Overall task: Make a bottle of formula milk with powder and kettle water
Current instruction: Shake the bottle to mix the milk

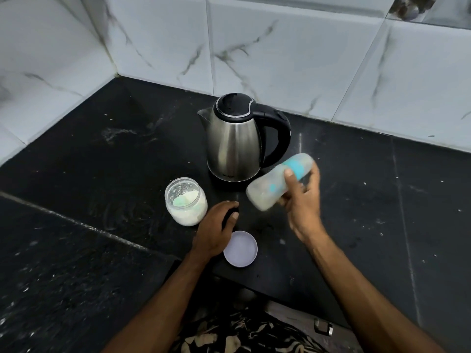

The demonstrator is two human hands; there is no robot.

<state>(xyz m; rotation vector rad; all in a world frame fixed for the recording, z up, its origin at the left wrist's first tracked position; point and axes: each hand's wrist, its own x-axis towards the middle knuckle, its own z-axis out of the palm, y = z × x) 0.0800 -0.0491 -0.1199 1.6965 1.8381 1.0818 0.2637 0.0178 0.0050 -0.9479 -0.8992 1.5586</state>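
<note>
My right hand (pixel 303 197) grips a translucent baby bottle (pixel 265 192) with teal markings, held tilted above the counter just right of the kettle; the bottle is blurred. The steel kettle (pixel 233 141), with its black lid down and black handle to the right, stands on its base at the middle of the counter. An open glass jar of white powder (pixel 185 202) with a green scoop inside stands to the kettle's front left. My left hand (pixel 216 233) rests curled on the counter between the jar and the jar's pale lid (pixel 242 249); what lies between its fingers is too dark to tell.
The black stone counter (pixel 102 154) runs into a corner of white marbled wall tiles (pixel 293 59). A step in the counter's level runs diagonally at front left. The counter's front edge is below the lid, with patterned cloth and a small dark object (pixel 323 326) beneath.
</note>
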